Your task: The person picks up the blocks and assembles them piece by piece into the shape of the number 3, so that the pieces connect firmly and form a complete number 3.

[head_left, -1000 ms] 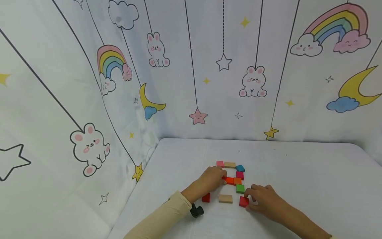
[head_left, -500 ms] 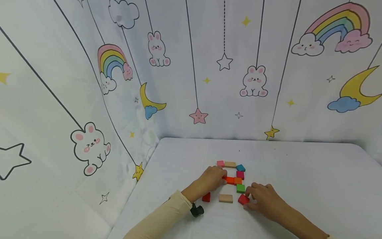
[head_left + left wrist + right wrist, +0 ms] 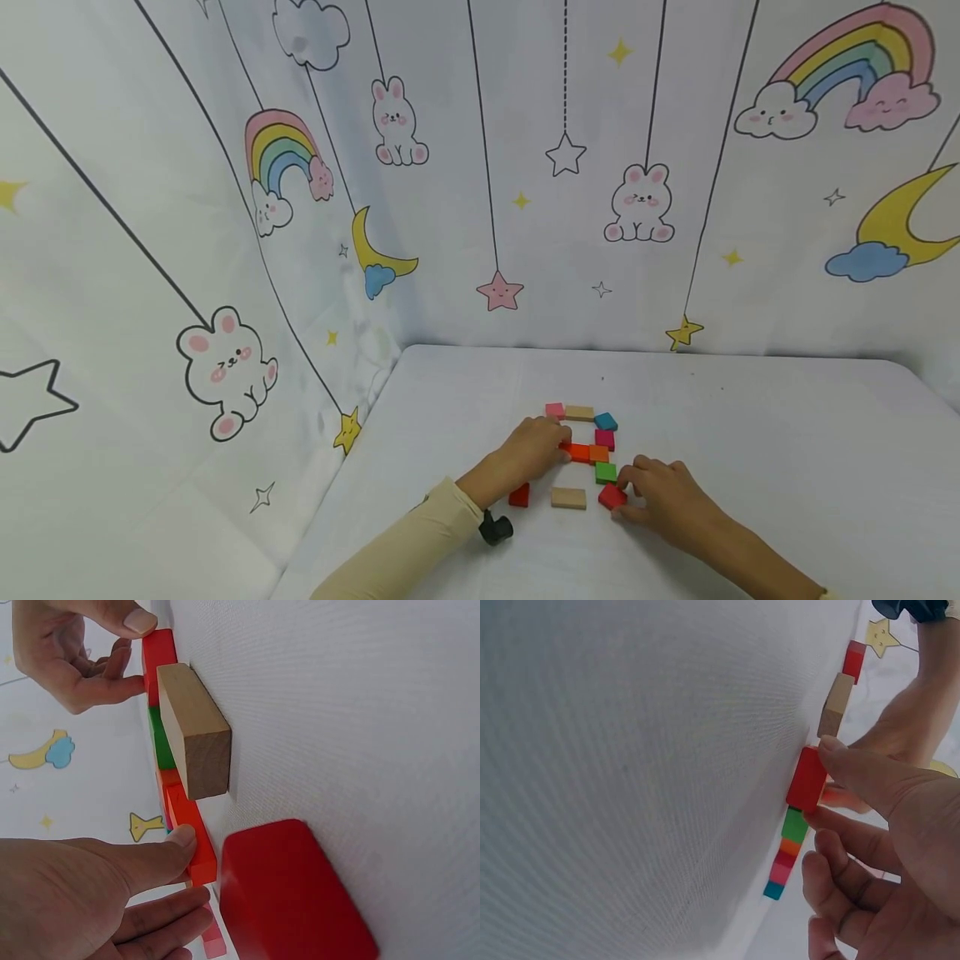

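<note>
1. Head view: the right red block (image 3: 612, 497) is pinched by the right hand (image 3: 663, 497), just nearer than the green block (image 3: 606, 473).
2. Since a second ago, it has been turned askew and nudged farther.
3. The orange-red block (image 3: 577, 452) is held, unmoved, by the left hand (image 3: 529, 452).

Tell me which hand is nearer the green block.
Right. The right hand pinches a red block beside the green block; the left hand is farther off, to its left, holding a red-orange block.
</note>
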Motion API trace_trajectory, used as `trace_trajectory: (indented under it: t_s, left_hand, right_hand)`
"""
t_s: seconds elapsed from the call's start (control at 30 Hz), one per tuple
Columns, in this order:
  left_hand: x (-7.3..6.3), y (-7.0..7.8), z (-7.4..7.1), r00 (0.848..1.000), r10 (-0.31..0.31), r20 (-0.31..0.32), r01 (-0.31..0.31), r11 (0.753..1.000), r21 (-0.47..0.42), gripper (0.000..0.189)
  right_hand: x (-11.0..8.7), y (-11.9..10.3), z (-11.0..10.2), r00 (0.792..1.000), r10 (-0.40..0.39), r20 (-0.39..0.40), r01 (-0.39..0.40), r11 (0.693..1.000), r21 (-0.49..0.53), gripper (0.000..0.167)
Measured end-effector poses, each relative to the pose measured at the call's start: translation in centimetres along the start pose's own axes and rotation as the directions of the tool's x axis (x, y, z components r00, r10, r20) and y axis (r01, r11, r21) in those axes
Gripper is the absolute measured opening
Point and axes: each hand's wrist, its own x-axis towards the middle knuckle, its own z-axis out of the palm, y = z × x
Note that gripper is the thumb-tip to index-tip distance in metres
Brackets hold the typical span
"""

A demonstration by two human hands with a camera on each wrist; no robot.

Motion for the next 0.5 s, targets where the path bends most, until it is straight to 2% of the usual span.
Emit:
trace_trajectory:
  t_s: [0.5]
  left_hand:
    - [0.00,0.02,-0.04,1.000,0.002,-0.006,-0.002,1.000,0.005,0.025]
  right_hand:
    - [-0.05,0.19,0.11,1.000,-0.006,-0.025,0.006,1.000,-0.017,0.033]
